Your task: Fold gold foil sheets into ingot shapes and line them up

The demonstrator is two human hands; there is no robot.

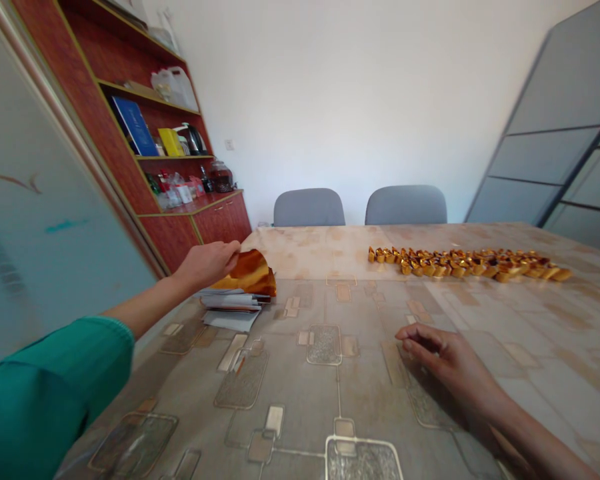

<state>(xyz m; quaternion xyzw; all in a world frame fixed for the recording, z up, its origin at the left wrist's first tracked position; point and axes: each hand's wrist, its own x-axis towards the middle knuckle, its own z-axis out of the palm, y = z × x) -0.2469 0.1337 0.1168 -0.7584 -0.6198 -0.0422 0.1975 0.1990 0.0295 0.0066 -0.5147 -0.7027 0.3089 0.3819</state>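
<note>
Teal sleeve (55, 393) at 8 o'clock. L hand (207, 263), approx. 9: fingers pinch gold sheet (254, 272) atop sheet stack (233, 319), approx. 8; several might lift (if they cling). R hand (445, 357), 4 o'clock: fingers curled, can't tell if tips touch.

Cannot read any word, brand, number or sign. Can make out only faint pale marks (135, 115), too small to decipher, on the upright flat blue folder-like object (139, 132) on the red-brown wooden shelf unit (83, 83), plus brown curved strokes (15, 180) and a turquoise smear (66, 226), forming no legible characters, on the pale blue frosted panel (55, 293).
</note>
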